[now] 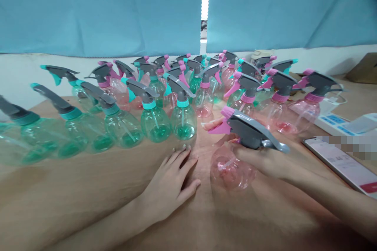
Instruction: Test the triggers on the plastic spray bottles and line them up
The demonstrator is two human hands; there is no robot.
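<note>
Closed around the neck of a pink spray bottle (232, 170), the grip of the right hand (265, 159) holds it near the middle of the surface (88, 200), grey trigger head up and pink nozzle pointing left, though the blur makes it hard to tell whether its base rests there. The left hand (171, 184) lies released, palm down with fingers spread, flat on the surface just left of that bottle. Farther off stand rows of green spray bottles (154, 123) on the left and pink bottles (279, 119) on the right, a phone (344, 164) lying near the right edge.
</note>
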